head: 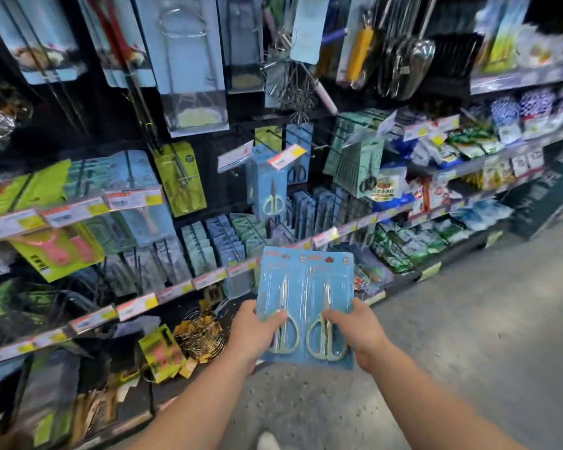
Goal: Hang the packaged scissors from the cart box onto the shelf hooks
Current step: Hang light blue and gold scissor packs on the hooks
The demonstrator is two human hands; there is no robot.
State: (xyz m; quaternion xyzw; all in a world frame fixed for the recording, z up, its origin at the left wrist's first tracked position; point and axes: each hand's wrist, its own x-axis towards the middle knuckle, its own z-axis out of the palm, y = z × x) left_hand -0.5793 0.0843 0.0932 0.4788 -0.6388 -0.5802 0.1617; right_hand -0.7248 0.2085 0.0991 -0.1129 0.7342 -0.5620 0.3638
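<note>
Two blue cards of packaged scissors are held side by side in front of the shelf. My left hand (257, 329) grips the left scissors pack (281, 287) at its lower edge. My right hand (358, 329) grips the right scissors pack (330, 287) the same way. Each card shows one pair of pale-handled scissors, blades up. A matching blue scissors pack (271, 186) hangs on a shelf hook (275, 134) above and behind the held cards. The cart box is out of view.
Pegboard shelving (208, 280) with price tags fills the left and centre, crowded with hanging kitchen tools and carded goods. Whisks and ladles (400, 60) hang at the top. Packet-filled shelves (452, 177) run off to the right. Grey floor (468, 352) lies at the right.
</note>
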